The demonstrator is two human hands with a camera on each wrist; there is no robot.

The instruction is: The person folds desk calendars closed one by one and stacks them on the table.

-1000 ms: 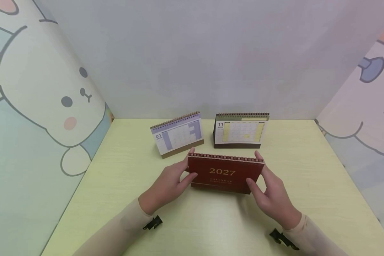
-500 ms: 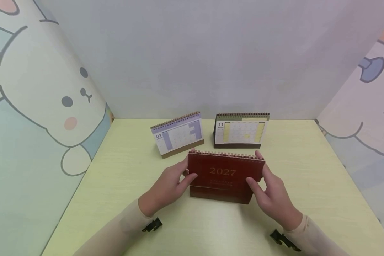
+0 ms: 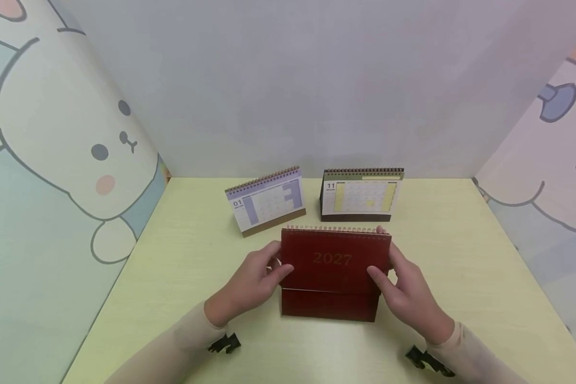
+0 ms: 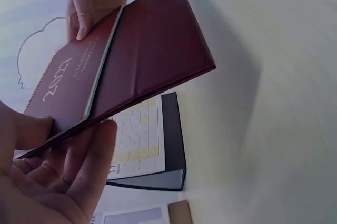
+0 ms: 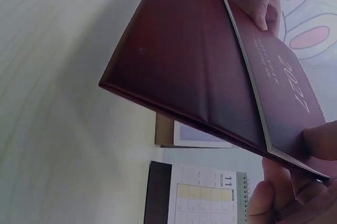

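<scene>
A dark red desk calendar (image 3: 333,274) marked 2027 is held up above the table, its spiral binding along the top edge. My left hand (image 3: 254,280) pinches its left side, thumb on the cover and fingers behind. On the opposite side my right hand (image 3: 408,290) grips it the same way. Both wrist views show the calendar folded nearly flat, with a plain red base flap (image 4: 152,40) reaching below the cover pages. In the right wrist view the left hand's thumb (image 5: 260,11) lies on the cover.
Behind it stand two more desk calendars: a purple one (image 3: 269,202) turned at an angle on the left, and a green-and-yellow one (image 3: 362,196) on the right. The pale yellow table (image 3: 182,256) ends at a plain back wall (image 3: 317,85); cartoon-printed panels flank it.
The red calendar has tilted back, its lower edge swinging toward me, so more of the base flap shows beneath the cover. Both hands keep their hold; the two rear calendars stay put.
</scene>
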